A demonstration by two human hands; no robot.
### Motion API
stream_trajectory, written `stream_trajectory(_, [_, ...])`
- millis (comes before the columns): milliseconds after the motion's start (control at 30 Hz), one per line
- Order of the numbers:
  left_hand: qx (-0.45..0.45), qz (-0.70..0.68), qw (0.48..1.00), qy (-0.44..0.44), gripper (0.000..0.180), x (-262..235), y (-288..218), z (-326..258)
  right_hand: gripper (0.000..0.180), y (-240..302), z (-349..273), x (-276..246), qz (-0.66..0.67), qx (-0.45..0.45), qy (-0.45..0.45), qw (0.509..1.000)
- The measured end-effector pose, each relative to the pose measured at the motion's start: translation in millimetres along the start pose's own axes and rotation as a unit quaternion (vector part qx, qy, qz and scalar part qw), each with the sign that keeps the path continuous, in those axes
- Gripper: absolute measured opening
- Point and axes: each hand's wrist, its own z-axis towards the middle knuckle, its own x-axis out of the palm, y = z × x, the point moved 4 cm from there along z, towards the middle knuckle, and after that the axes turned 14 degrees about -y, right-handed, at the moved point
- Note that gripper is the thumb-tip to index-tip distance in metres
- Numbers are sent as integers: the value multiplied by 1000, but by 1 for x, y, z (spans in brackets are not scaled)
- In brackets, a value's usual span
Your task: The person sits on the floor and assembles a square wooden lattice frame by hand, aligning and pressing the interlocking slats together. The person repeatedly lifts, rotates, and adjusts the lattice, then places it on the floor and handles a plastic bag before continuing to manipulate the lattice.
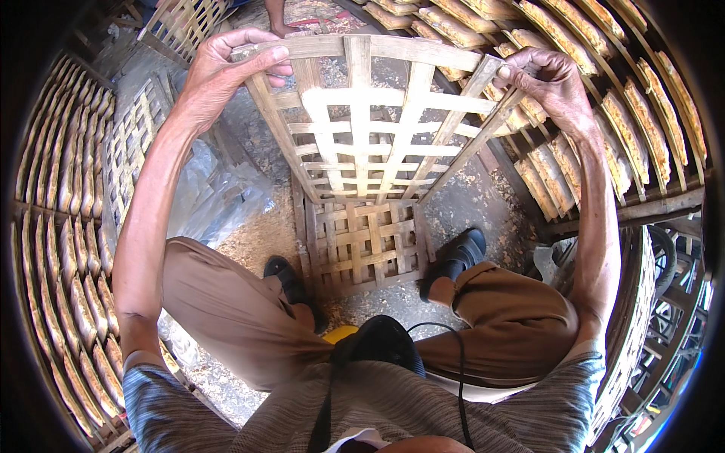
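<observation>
A woven bamboo lattice tray [359, 124] with a wooden frame stands tilted up in front of me. My left hand [226, 68] grips its upper left corner, thumb along the top rail and fingers curled behind. At the upper right corner, my right hand [551, 83] pinches the frame between thumb and fingers. Bright light falls on the slats. Between my feet lies a second lattice tray [370, 245] on the floor, and the held tray's lower edge appears just over its far end; whether they touch I cannot tell.
Racks of pale yellowish slabs rise on the right [646, 106] and the left. Crumpled clear plastic sheets [215, 200] lie left of the trays, beside another leaning lattice [128, 136]. Another person's bare leg [276, 13] shows at the far edge. Pale crumbs litter the floor.
</observation>
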Motion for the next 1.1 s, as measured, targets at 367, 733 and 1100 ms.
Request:
stream_trajectory(367, [108,89,990,11,29,9,-27,-13,28,86,-7,53,-197,-78,38,977])
stream_trajectory(733, [84,114,983,114,28,17,-50,-26,33,99,-6,64,-89,57,126,986])
stream_trajectory(1100, [223,151,955,120,26,39,-75,-39,27,127,-17,88,-137,-165,66,975])
